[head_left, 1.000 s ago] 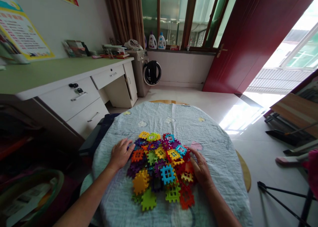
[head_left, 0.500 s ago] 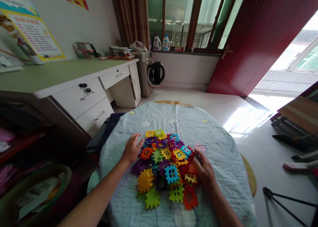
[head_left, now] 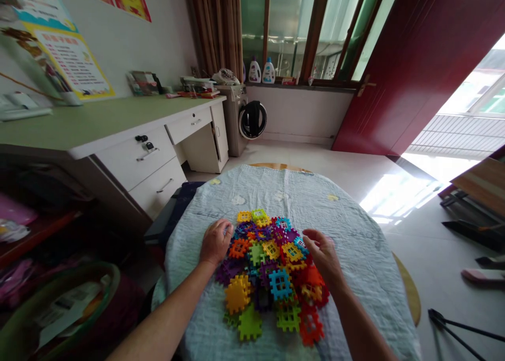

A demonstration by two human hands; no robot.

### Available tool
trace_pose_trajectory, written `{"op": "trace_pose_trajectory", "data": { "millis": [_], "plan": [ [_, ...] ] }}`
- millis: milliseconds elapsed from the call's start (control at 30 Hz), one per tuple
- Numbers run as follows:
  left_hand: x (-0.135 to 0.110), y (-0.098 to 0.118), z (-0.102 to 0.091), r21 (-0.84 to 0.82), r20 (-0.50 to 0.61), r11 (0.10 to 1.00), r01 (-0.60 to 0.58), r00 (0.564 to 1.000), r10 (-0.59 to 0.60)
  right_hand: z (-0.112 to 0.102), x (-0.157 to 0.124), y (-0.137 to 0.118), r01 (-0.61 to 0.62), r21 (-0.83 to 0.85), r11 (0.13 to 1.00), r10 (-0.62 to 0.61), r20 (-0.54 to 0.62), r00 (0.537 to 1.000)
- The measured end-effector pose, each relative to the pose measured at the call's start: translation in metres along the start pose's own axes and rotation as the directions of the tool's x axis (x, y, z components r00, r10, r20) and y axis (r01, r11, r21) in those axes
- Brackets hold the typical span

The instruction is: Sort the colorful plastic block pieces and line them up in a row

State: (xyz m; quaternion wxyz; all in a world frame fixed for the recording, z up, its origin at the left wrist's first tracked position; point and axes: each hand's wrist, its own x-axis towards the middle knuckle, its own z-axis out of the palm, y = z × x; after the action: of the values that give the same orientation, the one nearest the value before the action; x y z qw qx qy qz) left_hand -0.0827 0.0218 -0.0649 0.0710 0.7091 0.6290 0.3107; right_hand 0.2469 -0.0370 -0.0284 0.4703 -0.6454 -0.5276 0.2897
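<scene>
A heap of flat plastic interlocking tiles [head_left: 272,266] in yellow, orange, green, blue, purple and red lies on a round table covered with a pale blue-grey cloth [head_left: 307,203]. My left hand [head_left: 215,242] rests palm down at the heap's left edge, fingers curled loosely against the tiles. My right hand [head_left: 323,256] hovers just above the right side of the heap, fingers apart and holding nothing. A yellow tile [head_left: 237,293] and a green tile [head_left: 249,323] lie at the near edge.
A long desk with drawers [head_left: 130,140] runs along the left wall. A washing machine [head_left: 244,119] stands under the window, and a red door [head_left: 418,61] is open at the right. A green basket [head_left: 59,308] sits low on the left. Black rods [head_left: 457,329] lie on the floor at right.
My right hand has lifted off the right side of the heap and opened. My left hand has curled in slightly at the left edge. The view has shifted a little.
</scene>
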Motion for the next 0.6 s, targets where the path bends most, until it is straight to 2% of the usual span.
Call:
{"op": "trace_pose_trajectory", "data": {
  "millis": [133, 233, 300, 400, 500, 600],
  "plan": [
    [0.000, 0.000, 0.000, 0.012, 0.000, 1.000, 0.004, 1.000, -0.004, 0.040, 0.016, -0.026, 0.113, -0.139, 0.984, -0.104, 0.068, 0.992],
    [-0.001, 0.000, 0.000, 0.013, -0.001, 1.000, 0.003, 1.000, -0.003, 0.051, 0.024, -0.032, 0.086, -0.120, 0.989, -0.068, 0.148, 0.987],
    [-0.001, 0.000, 0.000, 0.012, -0.002, 1.000, 0.004, 1.000, -0.004, 0.046, 0.029, -0.031, 0.004, 0.027, 1.000, -0.008, 0.157, 0.988],
    [-0.001, 0.000, 0.000, 0.014, 0.001, 1.000, 0.006, 1.000, -0.006, 0.026, 0.035, -0.025, -0.133, 0.242, 0.961, 0.092, 0.173, 0.981],
    [-0.001, 0.000, 0.001, 0.016, -0.001, 1.000, 0.004, 1.000, -0.004, 0.004, 0.041, -0.015, -0.207, 0.310, 0.928, 0.167, 0.151, 0.974],
    [-0.001, -0.001, 0.002, 0.019, -0.010, 1.000, 0.002, 1.000, -0.001, -0.012, 0.047, 0.000, -0.202, 0.277, 0.939, 0.193, 0.059, 0.979]
  ]
}}
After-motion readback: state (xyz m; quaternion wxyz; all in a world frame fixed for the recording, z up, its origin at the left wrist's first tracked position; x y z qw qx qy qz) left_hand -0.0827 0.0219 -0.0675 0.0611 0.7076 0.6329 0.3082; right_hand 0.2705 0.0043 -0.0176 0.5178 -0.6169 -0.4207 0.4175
